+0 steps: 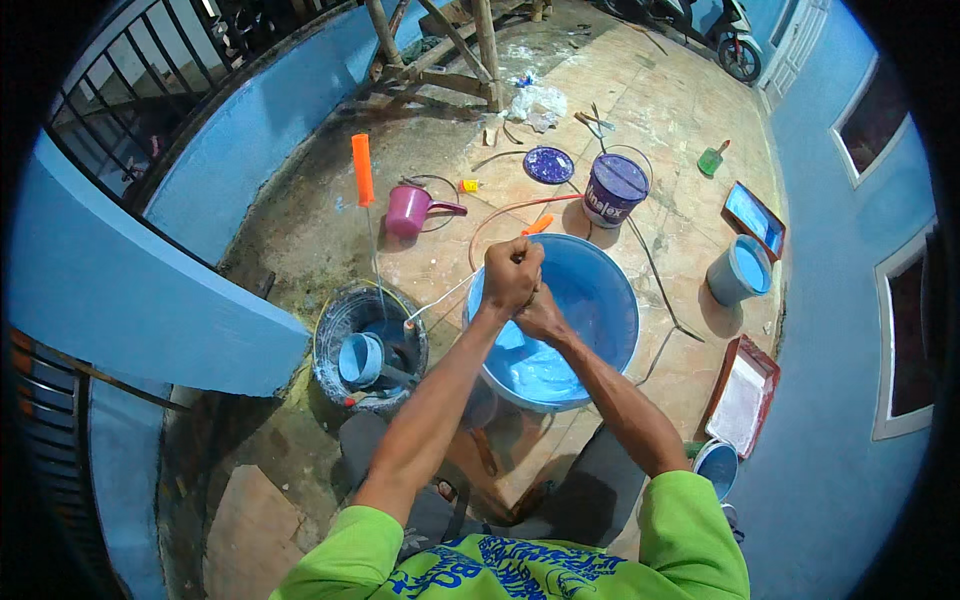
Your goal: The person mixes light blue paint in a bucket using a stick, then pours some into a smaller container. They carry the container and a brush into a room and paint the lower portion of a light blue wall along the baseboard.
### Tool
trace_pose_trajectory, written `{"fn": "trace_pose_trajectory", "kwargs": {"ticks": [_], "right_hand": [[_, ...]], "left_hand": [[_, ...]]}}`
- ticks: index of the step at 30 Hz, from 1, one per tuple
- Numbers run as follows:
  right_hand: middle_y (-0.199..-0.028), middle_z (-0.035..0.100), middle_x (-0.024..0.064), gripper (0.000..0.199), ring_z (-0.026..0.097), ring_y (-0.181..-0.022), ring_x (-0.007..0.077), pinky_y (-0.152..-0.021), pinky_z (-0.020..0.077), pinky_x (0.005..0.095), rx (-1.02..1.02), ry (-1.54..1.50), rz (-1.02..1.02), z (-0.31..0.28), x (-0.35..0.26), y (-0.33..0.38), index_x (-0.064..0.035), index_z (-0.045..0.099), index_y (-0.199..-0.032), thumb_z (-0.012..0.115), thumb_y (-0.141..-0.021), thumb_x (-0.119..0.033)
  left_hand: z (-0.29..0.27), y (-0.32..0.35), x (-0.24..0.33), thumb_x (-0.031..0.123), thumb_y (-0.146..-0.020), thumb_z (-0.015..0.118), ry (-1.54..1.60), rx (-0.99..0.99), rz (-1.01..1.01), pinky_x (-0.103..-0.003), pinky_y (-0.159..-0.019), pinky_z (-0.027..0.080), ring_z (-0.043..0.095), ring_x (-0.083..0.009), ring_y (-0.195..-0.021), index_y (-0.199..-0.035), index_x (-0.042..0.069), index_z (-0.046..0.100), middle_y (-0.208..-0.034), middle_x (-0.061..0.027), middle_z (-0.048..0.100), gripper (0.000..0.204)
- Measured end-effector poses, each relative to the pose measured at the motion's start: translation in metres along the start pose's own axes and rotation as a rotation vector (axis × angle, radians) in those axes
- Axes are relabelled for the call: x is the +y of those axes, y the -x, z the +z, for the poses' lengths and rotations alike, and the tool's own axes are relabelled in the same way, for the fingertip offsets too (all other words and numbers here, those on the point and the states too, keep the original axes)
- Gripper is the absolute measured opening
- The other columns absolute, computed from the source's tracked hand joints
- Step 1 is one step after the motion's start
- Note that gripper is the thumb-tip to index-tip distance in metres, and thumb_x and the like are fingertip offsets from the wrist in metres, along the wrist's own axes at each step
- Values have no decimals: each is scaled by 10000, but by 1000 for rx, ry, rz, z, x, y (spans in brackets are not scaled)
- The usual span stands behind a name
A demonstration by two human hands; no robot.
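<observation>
Both hands are together over a wide blue basin [628,345] with light blue paint [550,375] in its bottom. My left hand [512,274] is closed in a fist, above and against my right hand [541,314], which is also closed. Whatever they grip, if anything, is hidden by the fingers. Just beyond the fists, an orange handle [538,225] shows at the basin's far rim. To the left, a dark paint-smeared bucket [322,345] holds a blue dipper [360,358], and a paint roller with an orange handle [362,170] stands up out of it.
Beyond the basin are a purple-lidded paint pail [616,190], a loose lid [549,165] and a pink dipper [408,210]. Along the right wall stand a grey bucket [738,272], paint trays [742,395] and a small blue pail [716,466]. A wooden trestle [487,55] stands far off.
</observation>
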State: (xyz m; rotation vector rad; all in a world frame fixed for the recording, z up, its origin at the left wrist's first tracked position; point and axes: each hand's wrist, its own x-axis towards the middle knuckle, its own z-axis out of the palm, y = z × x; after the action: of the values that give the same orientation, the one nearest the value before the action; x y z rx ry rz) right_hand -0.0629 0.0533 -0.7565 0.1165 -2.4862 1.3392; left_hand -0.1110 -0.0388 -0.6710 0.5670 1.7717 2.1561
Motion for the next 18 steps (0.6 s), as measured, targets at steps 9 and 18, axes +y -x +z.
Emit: {"fn": "trace_pose_trajectory", "kwargs": {"ticks": [9, 18], "right_hand": [[-1001, 666, 236, 352, 663, -976, 375, -793, 509, 445, -153, -10, 159, -8, -10, -12, 9, 568, -1121, 615, -838, -195], [-998, 669, 238, 429, 672, -962, 373, -798, 515, 432, -53, -35, 75, -17, -16, -19, -15, 545, -1211, 650, -826, -173]], "left_hand": [[-9, -4, -4, 139, -931, 585, 54, 6, 88, -263, -402, 362, 455, -87, -424, -588, 65, 478, -501, -11, 484, 367], [-10, -12, -7, 156, -932, 577, -160, -45, 270, -257, -450, 377, 458, -74, -471, -592, 69, 477, -519, -1, 485, 365]]}}
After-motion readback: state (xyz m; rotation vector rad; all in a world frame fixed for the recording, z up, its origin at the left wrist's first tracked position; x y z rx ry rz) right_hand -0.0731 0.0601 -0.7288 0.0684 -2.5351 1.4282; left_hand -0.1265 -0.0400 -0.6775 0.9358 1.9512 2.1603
